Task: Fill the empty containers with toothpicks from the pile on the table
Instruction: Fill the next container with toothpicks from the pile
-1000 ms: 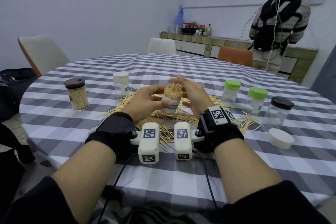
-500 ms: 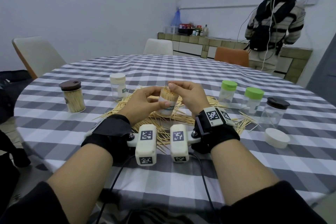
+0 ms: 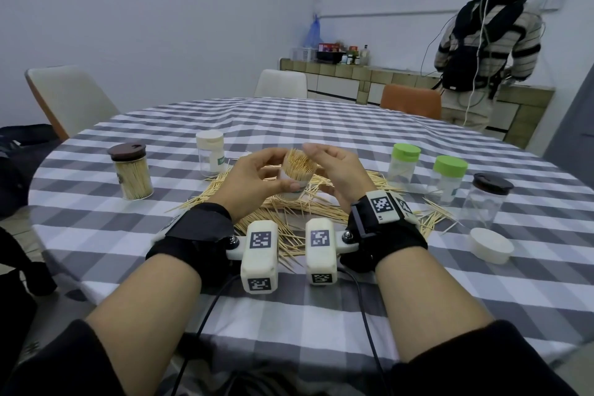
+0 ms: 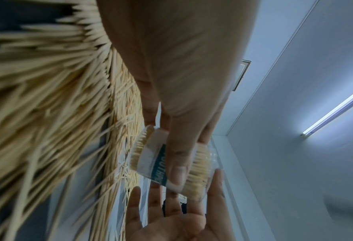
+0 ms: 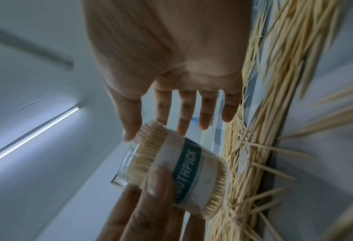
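A small clear container [image 3: 289,175] with a white "TOOTHPICK" label is packed with toothpicks that stick out of its open top. My left hand [image 3: 254,180] holds it tilted above the toothpick pile [image 3: 289,235], thumb across the label. In the left wrist view the thumb lies on the container [image 4: 148,156]. My right hand [image 3: 334,167] is beside the container's top with its fingers straight and spread. In the right wrist view its thumb [image 5: 130,124] touches the toothpick tips at the rim of the container [image 5: 183,164].
A brown-lidded jar [image 3: 131,175] full of toothpicks and a white-lidded container [image 3: 210,157] stand at the left. Two green-lidded containers [image 3: 403,162] [image 3: 448,180], a dark-lidded clear jar [image 3: 488,199] and a loose white lid [image 3: 491,245] are at the right. A person [image 3: 482,42] stands at the back.
The right hand's fingers have gone from curled over the toothpick tips to straighter and spread. The left hand still holds the container above the pile.
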